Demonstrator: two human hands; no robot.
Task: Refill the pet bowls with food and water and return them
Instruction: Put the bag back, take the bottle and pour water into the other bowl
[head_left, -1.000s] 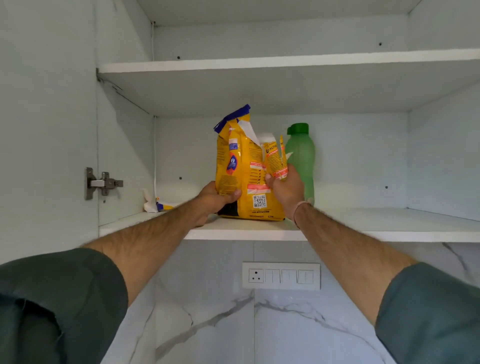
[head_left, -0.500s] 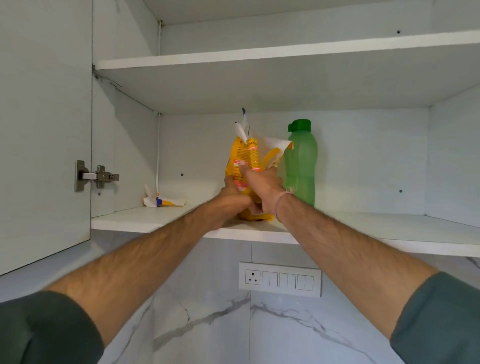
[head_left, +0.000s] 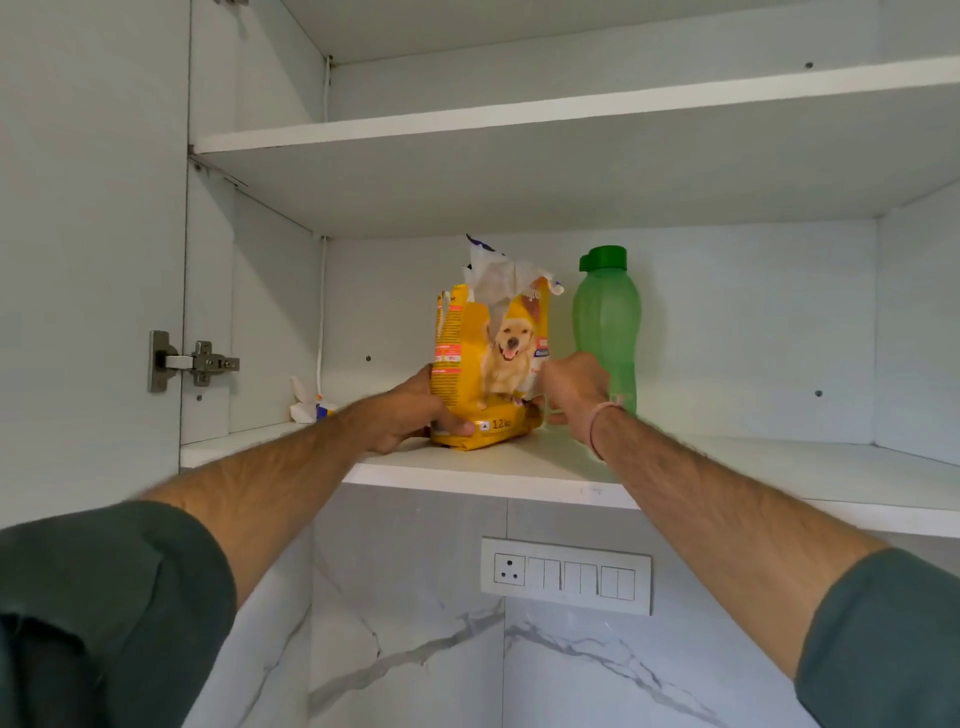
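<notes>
Gripped low by the left hand (head_left: 410, 415) and seemingly pinched by the right hand (head_left: 574, 387), the food bag (head_left: 493, 364) is stood on the shelf (head_left: 519, 478); its front is now turned outward, readied for lifting down.

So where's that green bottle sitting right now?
In the head view, the green bottle stands upright on the cabinet's lower shelf. It is just right of the yellow dog food bag, behind the right hand.
</notes>
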